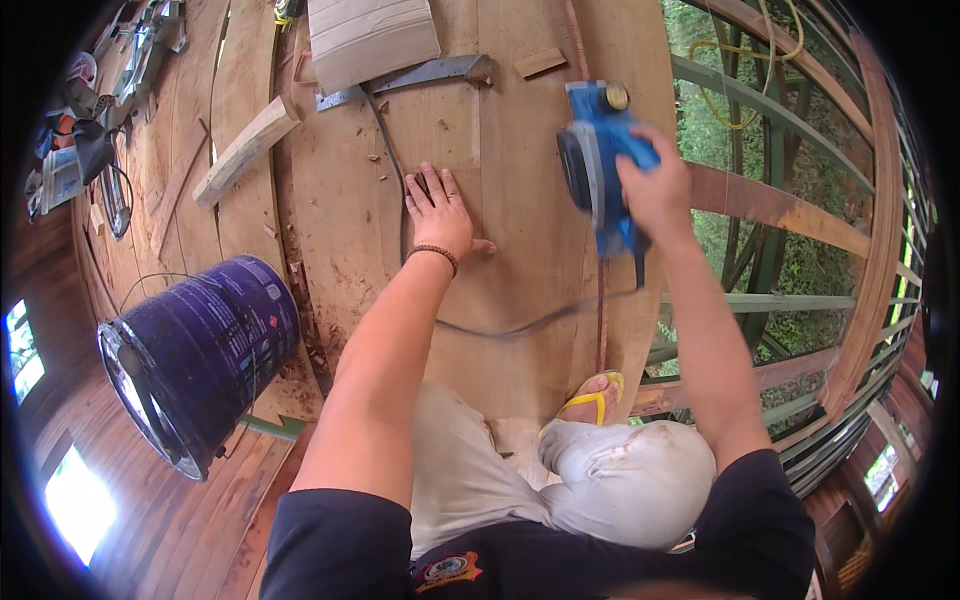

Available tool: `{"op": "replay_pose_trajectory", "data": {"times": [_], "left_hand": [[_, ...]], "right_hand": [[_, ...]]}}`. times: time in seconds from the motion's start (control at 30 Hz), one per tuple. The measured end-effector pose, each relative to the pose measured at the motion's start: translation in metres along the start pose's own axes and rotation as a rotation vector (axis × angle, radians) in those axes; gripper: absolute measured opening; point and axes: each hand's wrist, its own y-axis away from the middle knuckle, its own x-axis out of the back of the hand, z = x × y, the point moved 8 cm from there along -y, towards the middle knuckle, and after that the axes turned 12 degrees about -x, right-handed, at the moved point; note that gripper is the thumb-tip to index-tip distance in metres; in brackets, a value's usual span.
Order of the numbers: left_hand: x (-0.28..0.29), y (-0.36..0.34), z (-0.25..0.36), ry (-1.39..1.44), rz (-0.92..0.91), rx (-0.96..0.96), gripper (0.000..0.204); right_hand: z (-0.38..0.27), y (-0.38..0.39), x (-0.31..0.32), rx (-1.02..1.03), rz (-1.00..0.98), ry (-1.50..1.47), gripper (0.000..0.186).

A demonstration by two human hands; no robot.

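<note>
A blue electric planer [600, 175] sits over the right edge of the plywood boards [510, 210], with my right hand [650, 185] wrapped round its handle. Its dark cord [520, 330] loops across the boards and runs up past my left hand to a long metal square [400, 83]. My left hand [438, 210] lies flat on the wood with fingers spread, beside that cord. A small wood offcut [540, 62] rests above, left of the planer, and a pale cardboard piece [370, 35] lies at the top.
A purple bucket [200, 360] lies tilted at left, below a loose wooden batten [245, 150]. Tools [90, 150] are piled at upper left. Right of the boards is an open framework of green beams [770, 300] over greenery, with a yellow hose [750, 50]. My sandalled foot [590, 400] is below.
</note>
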Motion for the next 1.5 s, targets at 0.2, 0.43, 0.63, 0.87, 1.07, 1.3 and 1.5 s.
{"op": "replay_pose_trajectory", "data": {"times": [0.2,0.43,0.63,0.87,1.07,1.3,1.5], "left_hand": [[0.011,-0.006,-0.002,0.006,0.011,0.000,0.154],[0.005,-0.007,-0.006,0.026,-0.006,-0.006,0.155],[0.006,-0.007,-0.006,0.044,-0.015,-0.003,0.156],[0.003,-0.009,-0.006,0.037,-0.017,0.029,0.157],[0.005,-0.006,-0.007,0.040,0.013,0.017,0.157],[0.005,-0.007,-0.006,0.054,-0.006,0.037,0.157],[0.007,-0.008,-0.006,0.053,-0.050,0.031,0.157]], "right_hand": [[-0.059,-0.108,-0.038,0.008,-0.061,-0.126,0.044],[0.038,0.040,0.009,-0.145,-0.065,-0.036,0.037],[0.086,0.107,0.024,-0.213,0.009,0.084,0.042],[-0.019,-0.063,-0.011,-0.091,-0.018,-0.068,0.044],[-0.053,-0.092,-0.024,0.020,-0.098,-0.167,0.046],[0.078,0.114,0.025,-0.100,-0.010,0.032,0.041],[0.070,0.080,0.026,-0.109,0.020,0.010,0.040]]}}
